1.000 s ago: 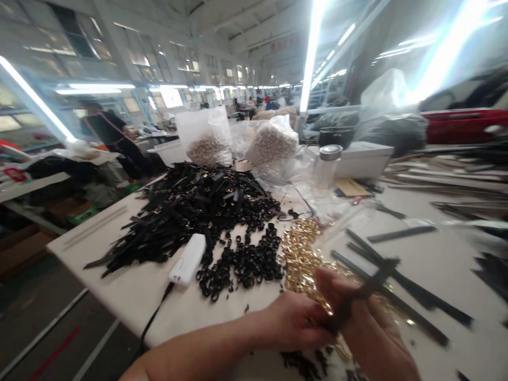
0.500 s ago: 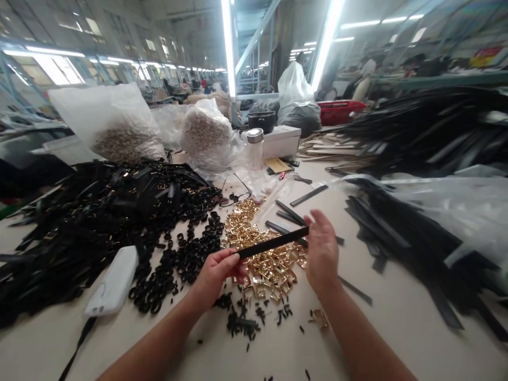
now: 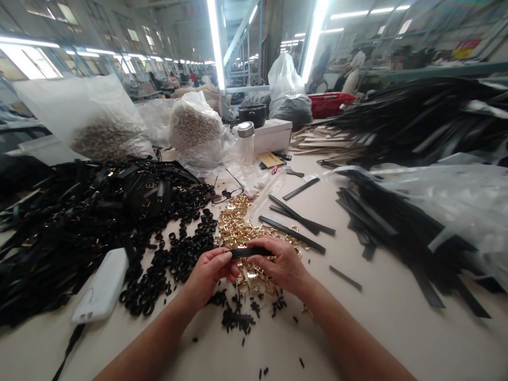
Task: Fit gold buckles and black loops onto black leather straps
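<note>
Head view: black strip (image 3: 249, 253) held above gold buckles (image 3: 234, 222); left hand (image 3: 208, 272) pinches one end, right hand (image 3: 284, 266) grips the other. Best handled untwisted, light even grip, fingertips near ends. Left forearm (image 3: 153, 336) and right forearm (image 3: 351, 333) converge, black rings (image 3: 184, 262) beside left hand.

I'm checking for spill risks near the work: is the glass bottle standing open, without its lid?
No, the bottle stands upright with a silver lid on its top.
</note>
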`<action>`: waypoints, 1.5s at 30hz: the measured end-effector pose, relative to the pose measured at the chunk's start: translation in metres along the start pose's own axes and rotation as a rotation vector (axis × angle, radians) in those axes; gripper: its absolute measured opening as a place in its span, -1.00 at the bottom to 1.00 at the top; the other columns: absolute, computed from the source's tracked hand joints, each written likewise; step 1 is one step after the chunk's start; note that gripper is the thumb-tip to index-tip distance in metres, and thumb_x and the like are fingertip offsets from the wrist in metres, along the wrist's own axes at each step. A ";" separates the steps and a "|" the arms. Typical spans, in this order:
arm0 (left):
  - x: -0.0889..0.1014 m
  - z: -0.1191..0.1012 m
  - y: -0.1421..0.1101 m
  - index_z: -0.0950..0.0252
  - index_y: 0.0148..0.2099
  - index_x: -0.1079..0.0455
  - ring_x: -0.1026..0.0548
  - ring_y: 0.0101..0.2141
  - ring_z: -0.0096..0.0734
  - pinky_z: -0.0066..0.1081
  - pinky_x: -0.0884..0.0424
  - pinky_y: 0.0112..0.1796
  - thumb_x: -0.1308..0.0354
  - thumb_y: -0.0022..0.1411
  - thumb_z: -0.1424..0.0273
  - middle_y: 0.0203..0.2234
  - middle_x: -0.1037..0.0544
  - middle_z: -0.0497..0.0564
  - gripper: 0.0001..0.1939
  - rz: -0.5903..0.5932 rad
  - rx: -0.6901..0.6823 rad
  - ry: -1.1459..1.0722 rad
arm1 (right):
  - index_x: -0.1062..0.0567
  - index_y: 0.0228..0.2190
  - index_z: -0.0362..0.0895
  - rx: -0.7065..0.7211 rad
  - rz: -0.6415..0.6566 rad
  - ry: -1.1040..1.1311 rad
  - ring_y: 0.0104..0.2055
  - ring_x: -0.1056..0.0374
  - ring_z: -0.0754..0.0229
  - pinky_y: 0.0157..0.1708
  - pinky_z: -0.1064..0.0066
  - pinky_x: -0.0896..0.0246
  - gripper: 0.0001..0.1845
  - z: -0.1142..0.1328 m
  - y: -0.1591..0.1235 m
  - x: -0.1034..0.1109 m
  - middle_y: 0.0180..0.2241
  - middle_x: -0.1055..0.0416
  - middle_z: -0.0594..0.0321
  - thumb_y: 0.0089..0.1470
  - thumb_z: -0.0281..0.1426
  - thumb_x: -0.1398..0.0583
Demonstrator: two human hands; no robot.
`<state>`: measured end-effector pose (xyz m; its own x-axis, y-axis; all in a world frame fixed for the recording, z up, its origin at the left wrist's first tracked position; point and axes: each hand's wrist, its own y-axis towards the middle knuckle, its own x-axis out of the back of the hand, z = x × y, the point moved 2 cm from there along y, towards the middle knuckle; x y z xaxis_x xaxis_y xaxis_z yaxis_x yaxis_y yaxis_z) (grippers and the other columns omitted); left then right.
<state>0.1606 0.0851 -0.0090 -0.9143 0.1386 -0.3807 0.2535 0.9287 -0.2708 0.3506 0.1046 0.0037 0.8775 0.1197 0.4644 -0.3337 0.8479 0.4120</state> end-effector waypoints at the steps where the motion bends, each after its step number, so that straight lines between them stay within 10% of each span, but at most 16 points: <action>1: 0.000 0.000 0.000 0.39 -0.34 -0.48 -0.45 -0.59 -0.50 -0.52 -0.38 -0.52 -0.25 0.13 0.32 -0.59 -0.55 0.01 -0.80 0.003 -0.002 -0.006 | -0.55 -0.20 -0.06 -0.012 -0.003 0.016 -0.23 -0.45 0.19 -0.18 0.32 -0.32 -0.81 0.000 0.000 0.001 -0.25 -0.55 0.23 0.09 -0.40 -0.26; 13: -0.002 0.000 -0.003 0.36 -0.31 -0.48 -0.47 -0.55 -0.45 -0.47 -0.42 -0.47 -0.24 0.16 0.29 -0.56 -0.56 0.00 -0.80 -0.002 -0.066 0.034 | -0.49 -0.47 -0.12 0.133 -0.007 -0.183 -0.50 -0.27 0.30 -0.48 0.46 -0.12 -0.83 0.016 -0.001 0.001 -0.54 -0.38 0.31 0.15 -0.40 -0.17; 23: -0.006 -0.016 -0.007 0.24 -0.23 -0.54 -0.51 -0.17 -0.24 -0.27 -0.37 -0.06 -0.20 0.21 0.41 -0.26 -0.59 0.06 -0.89 0.011 -0.545 0.763 | -0.46 -0.45 -0.11 0.248 0.034 -0.421 -0.51 -0.24 0.29 -0.49 0.45 -0.03 -0.80 0.018 -0.004 -0.005 -0.55 -0.35 0.31 0.19 -0.38 -0.12; 30: -0.005 -0.015 -0.005 0.27 -0.31 -0.46 -0.49 -0.26 -0.29 -0.32 -0.39 -0.14 -0.15 0.25 0.36 -0.34 -0.55 0.04 -0.88 -0.035 -0.524 0.757 | -0.48 -0.43 -0.12 0.240 0.076 -0.437 -0.49 -0.26 0.27 -0.47 0.43 -0.04 -0.78 0.013 -0.004 -0.005 -0.53 -0.37 0.29 0.22 -0.34 -0.11; 36: 0.018 -0.024 0.001 0.27 -0.11 -0.41 -0.49 -0.23 -0.34 -0.39 -0.44 -0.19 -0.33 0.06 0.32 -0.23 -0.52 0.02 -0.66 -0.374 -0.497 0.487 | -0.49 -0.40 -0.12 0.189 -0.019 -0.423 -0.48 -0.27 0.27 -0.47 0.43 -0.07 -0.82 0.015 -0.001 0.007 -0.50 -0.41 0.27 0.20 -0.37 -0.12; 45: 0.001 -0.014 0.001 0.34 -0.35 -0.43 -0.45 -0.48 -0.52 -0.48 -0.42 -0.38 -0.36 0.00 0.34 -0.49 -0.51 -0.09 -0.78 -0.166 -0.210 0.230 | -0.51 -0.23 -0.12 0.211 0.016 -0.404 -0.39 -0.37 0.21 -0.39 0.40 -0.19 -0.78 0.017 -0.004 -0.007 -0.40 -0.48 0.21 0.24 -0.28 -0.11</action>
<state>0.1552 0.0907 0.0026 -0.9908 0.0320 -0.1313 0.0473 0.9922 -0.1155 0.3406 0.0914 0.0122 0.6808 -0.1151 0.7234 -0.4457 0.7187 0.5338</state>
